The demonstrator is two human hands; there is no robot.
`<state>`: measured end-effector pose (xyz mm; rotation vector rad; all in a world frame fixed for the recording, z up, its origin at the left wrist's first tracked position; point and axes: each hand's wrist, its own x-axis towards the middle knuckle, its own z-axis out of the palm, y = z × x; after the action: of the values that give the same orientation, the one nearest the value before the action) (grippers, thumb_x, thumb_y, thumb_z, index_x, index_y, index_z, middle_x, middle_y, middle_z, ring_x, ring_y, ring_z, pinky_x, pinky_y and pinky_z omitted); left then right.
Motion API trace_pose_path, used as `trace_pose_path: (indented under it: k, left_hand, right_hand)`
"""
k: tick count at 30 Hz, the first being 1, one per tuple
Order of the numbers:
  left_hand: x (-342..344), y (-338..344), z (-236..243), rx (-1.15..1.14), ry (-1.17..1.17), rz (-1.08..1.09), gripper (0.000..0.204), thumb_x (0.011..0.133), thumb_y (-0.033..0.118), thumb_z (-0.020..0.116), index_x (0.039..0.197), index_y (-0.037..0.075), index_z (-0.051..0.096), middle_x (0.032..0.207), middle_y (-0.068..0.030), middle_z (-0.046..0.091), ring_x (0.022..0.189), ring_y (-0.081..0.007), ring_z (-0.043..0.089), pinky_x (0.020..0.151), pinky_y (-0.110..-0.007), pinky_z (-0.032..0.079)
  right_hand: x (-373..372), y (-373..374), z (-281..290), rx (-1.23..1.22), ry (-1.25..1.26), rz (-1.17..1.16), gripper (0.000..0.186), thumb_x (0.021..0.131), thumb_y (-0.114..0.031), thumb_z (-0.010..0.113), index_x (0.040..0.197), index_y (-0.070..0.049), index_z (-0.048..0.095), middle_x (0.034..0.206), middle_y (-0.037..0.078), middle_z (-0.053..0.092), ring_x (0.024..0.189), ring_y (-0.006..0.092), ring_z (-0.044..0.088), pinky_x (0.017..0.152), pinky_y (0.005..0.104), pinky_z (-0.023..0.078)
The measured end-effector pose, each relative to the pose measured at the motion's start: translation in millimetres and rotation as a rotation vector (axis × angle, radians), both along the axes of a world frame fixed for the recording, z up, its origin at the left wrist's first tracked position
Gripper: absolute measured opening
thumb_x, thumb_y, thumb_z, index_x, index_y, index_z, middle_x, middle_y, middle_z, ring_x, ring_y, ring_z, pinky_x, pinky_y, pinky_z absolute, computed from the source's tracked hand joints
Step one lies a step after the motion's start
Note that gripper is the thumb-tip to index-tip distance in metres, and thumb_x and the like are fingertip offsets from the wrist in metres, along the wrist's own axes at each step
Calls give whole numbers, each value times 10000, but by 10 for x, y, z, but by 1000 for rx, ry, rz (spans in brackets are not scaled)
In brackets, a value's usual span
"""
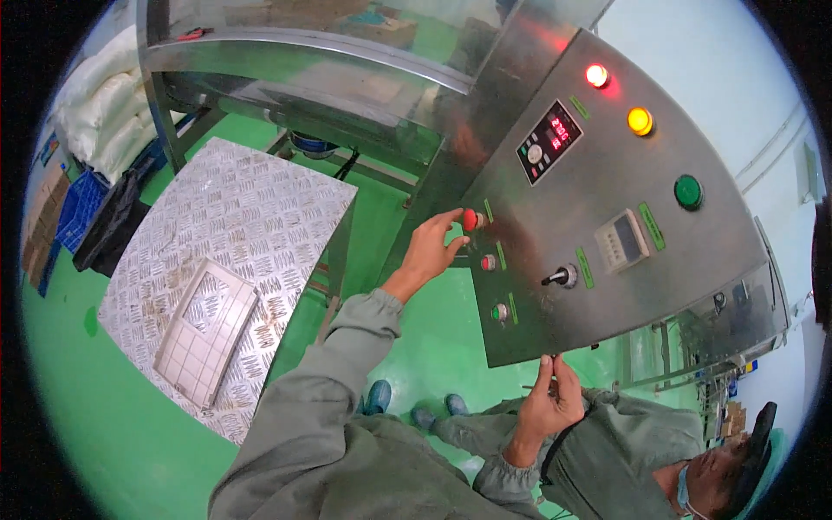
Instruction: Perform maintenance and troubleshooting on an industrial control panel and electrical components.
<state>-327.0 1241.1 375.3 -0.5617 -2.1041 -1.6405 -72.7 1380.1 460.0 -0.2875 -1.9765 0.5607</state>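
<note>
**Hands Working at the Control Panel**

The person is standing at a steel control panel [598, 316], and the left hand [431, 250] is resting loosely bent fingers at the upper red button [471, 220], on the panel's left side. I cannot tell whether it is pressing. The right hand [555, 403] is pinching thumb and finger together at the panel's lower edge; what it is gripping, if anything, is not showing.

By my judgement, the work is still going on: a red lamp [596, 75], an orange lamp [640, 120] and a small display [551, 141] are glowing, so power seems to be on already. Which settings are remaining, I cannot say. The lower red button [488, 262], green knob [499, 312] and black switch [560, 276] are sitting untouched.

A co-worker [646, 438] is standing close by the right arm, narrowing that side. On the left, a pale plastic frame [192, 351] is lying on a metal counter [251, 186], with white sacks [104, 113] piling up beyond.
</note>
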Motion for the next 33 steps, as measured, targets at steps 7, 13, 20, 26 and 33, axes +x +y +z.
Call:
trace_pose_path:
  k: [7,13,20,26,33]
  left_hand:
    - [1328,270,-108,76,170,-6,288,839,100,720,1119,43,681,1141,-148,663,986,-298,661,848,-379,526]
    - [1636,499,-167,221,59,-57,290,855,80,712,1140,40,678,1226,-119,642,1034,-263,656,837,-363,532]
    - [1520,574,-132,377,-66,-34,254,826,89,755,1062,13,704,1101,-137,703,928,-203,684,742,-313,545]
    - [1543,609,-115,427,-16,36,148,803,82,772,917,-1,726,1076,-135,713,917,-214,686,773,-325,541]
    - [1524,618,-122,411,-14,34,138,786,53,771,912,12,732,1094,-114,708,971,-241,671,833,-364,527]
  right_hand:
    - [7,14,-2,17,-3,-17,163,794,27,756,954,55,732,844,156,711,653,176,648,545,284,503]
    - [-4,-3,-2,-18,-4,9,153,801,12,757,948,46,737,851,159,710,672,181,667,562,280,529]
    - [9,-84,93,-34,11,48,164,804,6,757,961,49,736,850,158,708,663,174,662,574,272,531]
    - [45,-15,21,-6,-13,50,173,796,11,760,958,64,728,845,167,705,668,192,661,585,284,525]
    - [33,-32,23,-24,-25,40,162,815,10,745,969,57,732,851,159,705,670,183,655,559,284,514]
